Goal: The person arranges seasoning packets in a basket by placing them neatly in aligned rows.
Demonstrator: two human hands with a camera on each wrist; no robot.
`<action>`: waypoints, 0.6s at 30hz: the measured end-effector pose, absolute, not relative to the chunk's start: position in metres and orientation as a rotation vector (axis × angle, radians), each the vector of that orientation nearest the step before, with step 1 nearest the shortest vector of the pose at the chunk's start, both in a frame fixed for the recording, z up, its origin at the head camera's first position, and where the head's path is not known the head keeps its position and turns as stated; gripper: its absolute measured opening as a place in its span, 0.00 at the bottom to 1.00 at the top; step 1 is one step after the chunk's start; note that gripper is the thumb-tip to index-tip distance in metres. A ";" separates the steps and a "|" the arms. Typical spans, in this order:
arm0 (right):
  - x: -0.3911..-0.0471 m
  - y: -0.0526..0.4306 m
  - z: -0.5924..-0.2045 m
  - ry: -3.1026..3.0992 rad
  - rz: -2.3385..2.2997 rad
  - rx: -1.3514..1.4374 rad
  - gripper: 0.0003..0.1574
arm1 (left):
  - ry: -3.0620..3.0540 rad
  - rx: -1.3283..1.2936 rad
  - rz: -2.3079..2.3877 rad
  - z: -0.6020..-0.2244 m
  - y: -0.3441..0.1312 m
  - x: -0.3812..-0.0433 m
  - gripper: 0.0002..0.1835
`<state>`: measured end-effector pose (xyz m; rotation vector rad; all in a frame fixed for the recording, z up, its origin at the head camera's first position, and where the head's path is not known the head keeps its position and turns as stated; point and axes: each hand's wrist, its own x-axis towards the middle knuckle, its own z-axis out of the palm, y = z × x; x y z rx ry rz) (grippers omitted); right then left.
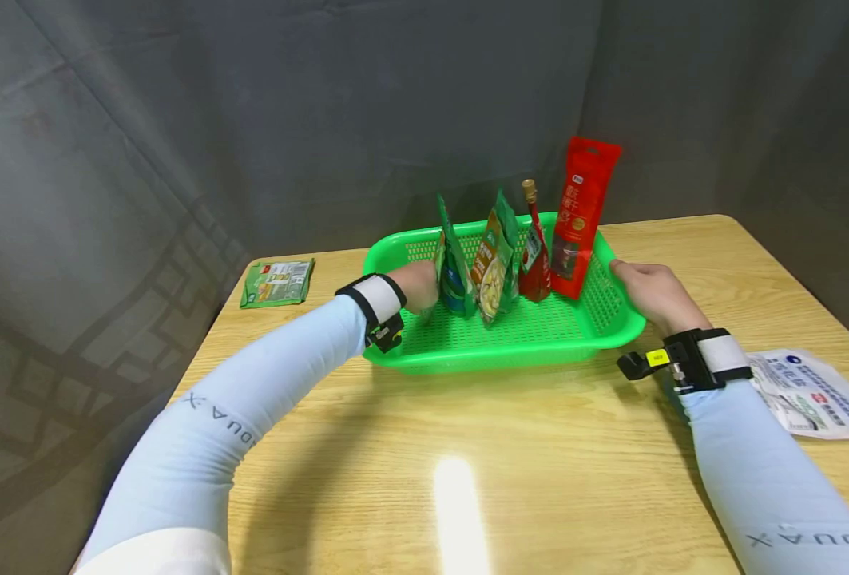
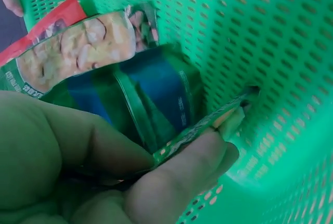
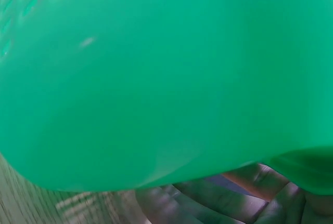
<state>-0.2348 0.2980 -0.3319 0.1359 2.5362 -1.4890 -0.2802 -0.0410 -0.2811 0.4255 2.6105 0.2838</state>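
Note:
Inside the left end of a green plastic basket [image 1: 539, 329], my left hand [image 1: 418, 286] pinches a thin green packet [image 2: 233, 121] between thumb and fingers. Right beside it stands a green and blue pouch [image 2: 156, 91]. A pouch with a food picture [image 1: 492, 279] stands further right, then a red bottle-shaped pack [image 1: 535, 271] with a cork-like top. A tall red pouch [image 1: 584, 212] leans at the back right. My right hand [image 1: 652, 294] grips the basket's right rim, its fingers [image 3: 213, 199] curled below the edge in the right wrist view.
A flat green packet [image 1: 278, 283] lies on the wooden table [image 1: 366, 479] left of the basket. On the right, a white printed plastic package [image 1: 823, 395] lies partly behind my right forearm. Grey cloth [image 1: 395, 120] hangs behind the table and along its sides.

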 end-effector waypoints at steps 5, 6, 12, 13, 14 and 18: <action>-0.235 0.297 -0.332 2.538 -1.490 0.140 0.54 | 2.558 0.352 0.391 -0.280 -0.045 -0.280 0.12; -0.235 0.297 -0.332 2.538 -1.491 0.140 0.54 | 2.538 0.337 0.429 -0.278 -0.047 -0.280 0.08; -0.235 0.297 -0.332 2.545 -1.469 0.143 0.54 | 2.465 0.283 0.535 -0.270 -0.056 -0.275 0.12; -0.235 0.297 -0.332 2.546 -1.465 0.145 0.54 | 2.461 0.275 0.536 -0.270 -0.057 -0.275 0.12; -0.235 0.297 -0.332 2.546 -1.465 0.147 0.54 | 2.459 0.269 0.548 -0.270 -0.058 -0.275 0.13; -0.236 0.298 -0.331 2.543 -1.469 0.152 0.54 | 2.446 0.259 0.597 -0.269 -0.060 -0.273 0.17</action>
